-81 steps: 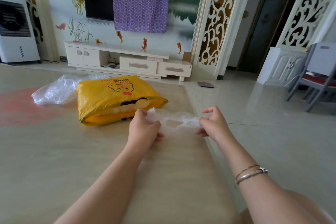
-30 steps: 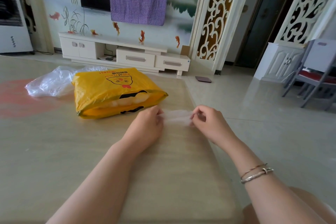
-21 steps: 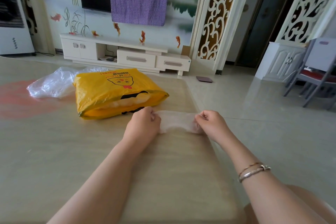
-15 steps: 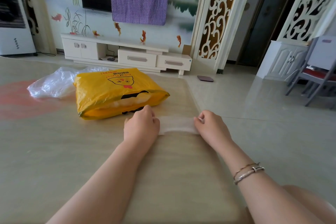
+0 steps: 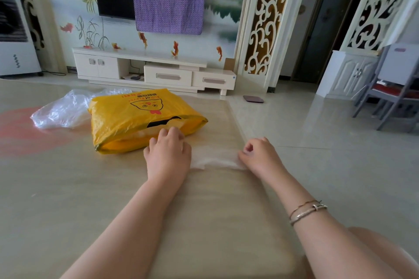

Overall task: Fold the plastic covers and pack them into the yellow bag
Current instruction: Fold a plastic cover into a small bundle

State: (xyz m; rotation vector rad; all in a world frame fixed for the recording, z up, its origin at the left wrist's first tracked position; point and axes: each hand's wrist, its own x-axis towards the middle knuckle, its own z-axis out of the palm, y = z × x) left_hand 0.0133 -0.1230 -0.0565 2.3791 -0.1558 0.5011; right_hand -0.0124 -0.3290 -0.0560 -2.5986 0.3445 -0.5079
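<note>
Flattening the folded plastic cover (image 5: 214,158) on the table (image 5: 68,188), I judged firm creasing essential: left hand (image 5: 167,154) pressed it, fingers together; right hand (image 5: 260,156) pinched its end beside the yellow bag (image 5: 136,118).

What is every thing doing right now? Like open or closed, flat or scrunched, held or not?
Yellow bag: lying on its side, mouth open toward the hands, pale contents inside.
Plastic cover: flat on the table, stretched between both hands.
Clear plastic pile: crumpled behind the bag, untouched.
Left hand: pressing the cover's left end.
Right hand: pinching its right end.
</note>
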